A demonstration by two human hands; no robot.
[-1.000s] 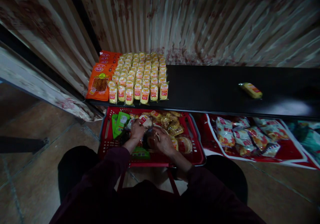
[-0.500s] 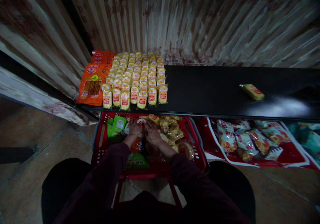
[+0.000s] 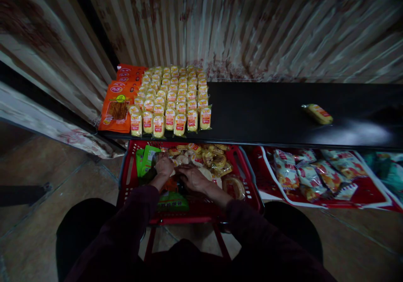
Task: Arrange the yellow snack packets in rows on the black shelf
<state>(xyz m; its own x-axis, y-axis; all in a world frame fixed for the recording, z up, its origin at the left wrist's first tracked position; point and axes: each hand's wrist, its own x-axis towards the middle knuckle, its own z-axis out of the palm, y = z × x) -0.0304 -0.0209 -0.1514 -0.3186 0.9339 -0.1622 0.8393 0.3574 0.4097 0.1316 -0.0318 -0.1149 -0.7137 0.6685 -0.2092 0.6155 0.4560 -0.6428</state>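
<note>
Both my hands are down inside a red shopping basket (image 3: pixel 248 189) full of wrapped snack packets. My left hand (image 3: pixel 163 166) rests among the packets beside a green packet (image 3: pixel 147 158). My right hand (image 3: pixel 193 178) lies palm down on the packets in the middle of the basket. The light is too dim to show whether either hand grips a packet. Above the basket, rows of small yellow packets (image 3: pixel 171 101) fill the left end of a black shelf (image 3: pixel 267 114).
Orange packets (image 3: pixel 118 103) lie at the shelf's far left. A single yellow packet (image 3: pixel 316 114) lies alone on the shelf's right. A red tray (image 3: pixel 362 196) with white snack bags sits under the shelf at right. A corrugated wall stands behind; tiled floor below.
My hands have shifted within the basket, the left moving slightly left and the right drawing back toward me. The view has tilted slightly.
</note>
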